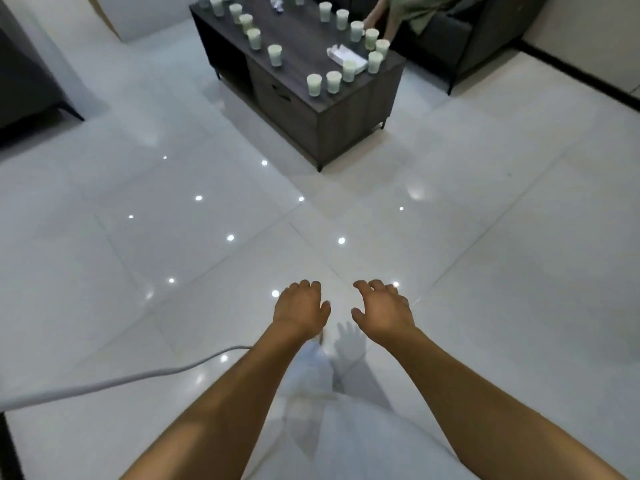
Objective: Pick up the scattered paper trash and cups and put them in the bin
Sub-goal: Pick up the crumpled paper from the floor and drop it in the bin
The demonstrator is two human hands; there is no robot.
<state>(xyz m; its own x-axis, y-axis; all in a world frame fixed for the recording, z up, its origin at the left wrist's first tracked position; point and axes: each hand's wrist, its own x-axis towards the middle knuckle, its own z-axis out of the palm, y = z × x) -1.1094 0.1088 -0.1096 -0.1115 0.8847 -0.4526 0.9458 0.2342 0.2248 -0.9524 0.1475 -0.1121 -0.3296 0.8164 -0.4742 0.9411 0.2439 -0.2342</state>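
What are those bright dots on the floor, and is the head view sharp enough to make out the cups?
Head view: the dots are ceiling lights mirrored in the glossy floor, not litter; the left hand and right hand are slightly motion-blurred; the cups on the table are soft but countable; wide-angle bending shows at the edges.

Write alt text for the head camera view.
Two empty bare hands, left hand and right hand, reach out over a glossy white tile floor. Ahead, a dark wooden coffee table holds many pale paper cups and a crumpled white paper.
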